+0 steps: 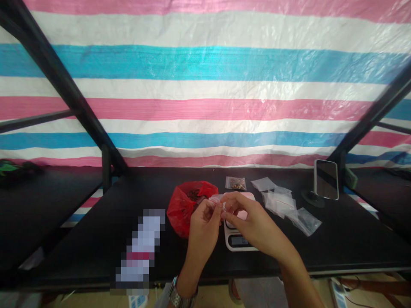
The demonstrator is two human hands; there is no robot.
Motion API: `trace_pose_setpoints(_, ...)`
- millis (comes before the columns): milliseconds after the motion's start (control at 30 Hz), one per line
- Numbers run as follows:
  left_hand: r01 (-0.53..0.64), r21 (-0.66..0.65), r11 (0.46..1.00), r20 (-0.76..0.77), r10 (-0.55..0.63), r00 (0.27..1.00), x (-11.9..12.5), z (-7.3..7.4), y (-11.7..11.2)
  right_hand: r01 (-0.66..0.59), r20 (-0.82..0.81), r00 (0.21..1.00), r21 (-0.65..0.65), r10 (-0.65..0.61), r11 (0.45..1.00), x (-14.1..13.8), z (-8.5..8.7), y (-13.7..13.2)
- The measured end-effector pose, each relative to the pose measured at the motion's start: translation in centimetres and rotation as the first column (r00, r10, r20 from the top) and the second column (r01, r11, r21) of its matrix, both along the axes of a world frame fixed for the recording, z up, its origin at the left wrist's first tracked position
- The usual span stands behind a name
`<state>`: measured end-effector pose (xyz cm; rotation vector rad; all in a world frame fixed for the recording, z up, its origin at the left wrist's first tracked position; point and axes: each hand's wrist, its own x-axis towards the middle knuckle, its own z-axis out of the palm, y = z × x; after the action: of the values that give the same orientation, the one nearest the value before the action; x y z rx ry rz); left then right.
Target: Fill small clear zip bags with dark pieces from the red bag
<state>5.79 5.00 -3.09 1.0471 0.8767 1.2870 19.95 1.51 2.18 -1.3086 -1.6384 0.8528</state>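
So from my end, both hands are low in the middle of the frame. My left hand [204,220] and right hand [253,220] are each pinching the little clear bag [216,199], fingertips clamped on it from either side. It's held up just over the white scale [239,241], not touching it as far as I can see. Just left of the hands there's an open red bag [186,207] with dark stuff inside. Behind the scale sits a filled packet [236,183], right of it a pile of empty bags [282,203], and further right a phone [326,179] on a stand. All on the black table [96,231].
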Motion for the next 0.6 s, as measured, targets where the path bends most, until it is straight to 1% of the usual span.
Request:
trace_pose_setpoints(100,0.027,0.037,0.999,-0.050,-0.025,0.998,-0.2,0.0,-0.2,0.017,-0.015,1.000,-0.008,-0.017,1.000,0.7,-0.5,0.7)
trace_pose_setpoints(200,0.043,0.125,0.991,-0.190,-0.018,0.982,-0.5,0.0,-0.7,0.034,-0.010,0.999,-0.005,-0.034,0.999,1.4,-0.7,1.3)
trace_pose_setpoints(233,0.037,0.159,0.987,-0.241,0.003,0.970,-0.7,0.0,-0.9,0.042,-0.030,0.999,0.001,-0.042,0.999,1.6,-0.7,1.5)
trace_pose_setpoints(267,0.011,0.200,0.980,-0.291,0.049,0.955,-0.8,0.0,-1.1,0.062,-0.059,0.996,0.010,-0.061,0.998,1.7,-0.7,1.7)
trace_pose_setpoints(300,-0.035,0.257,0.966,-0.334,0.122,0.935,-0.9,0.0,-1.2,0.093,-0.089,0.992,0.020,-0.091,0.995,1.7,-0.7,1.8)
trace_pose_setpoints(333,-0.084,0.332,0.940,-0.373,0.213,0.903,-1.0,-0.1,-1.4,0.127,-0.116,0.986,0.027,-0.123,0.992,1.7,-0.7,1.9)
trace_pose_setpoints(367,-0.114,0.420,0.900,-0.412,0.301,0.860,-1.1,-0.2,-1.5,0.150,-0.135,0.980,0.026,-0.146,0.988,1.7,-0.7,1.9)
trace_pose_setpoints(400,-0.111,0.511,0.853,-0.450,0.374,0.811,-1.1,-0.3,-1.6,0.150,-0.146,0.978,0.016,-0.146,0.989,1.6,-0.6,1.9)
trace_pose_setpoints(433,-0.079,0.587,0.806,-0.483,0.427,0.765,-1.2,-0.5,-1.7,0.121,-0.151,0.981,-0.007,-0.120,0.993,1.4,-0.6,1.8)
trace_pose_setpoints(467,-0.036,0.640,0.767,-0.509,0.459,0.728,-1.2,-0.7,-1.6,0.072,-0.153,0.985,-0.040,-0.077,0.997,1.2,-0.5,1.7)
trace_pose_setpoints(500,-0.002,0.672,0.740,-0.526,0.480,0.702,-1.2,-0.9,-1.6,0.019,-0.155,0.987,-0.076,-0.031,0.997,1.0,-0.5,1.6)
trace_pose_setpoints(567,0.010,0.716,0.698,-0.517,0.521,0.679,-1.3,-1.3,-1.4,-0.054,-0.163,0.986,-0.139,0.031,0.989,0.4,-0.5,1.3)
trace_pose_setpoints(600,0.004,0.734,0.679,-0.501,0.539,0.677,-1.3,-1.5,-1.3,-0.068,-0.165,0.985,-0.160,0.041,0.985,0.1,-0.5,1.3)
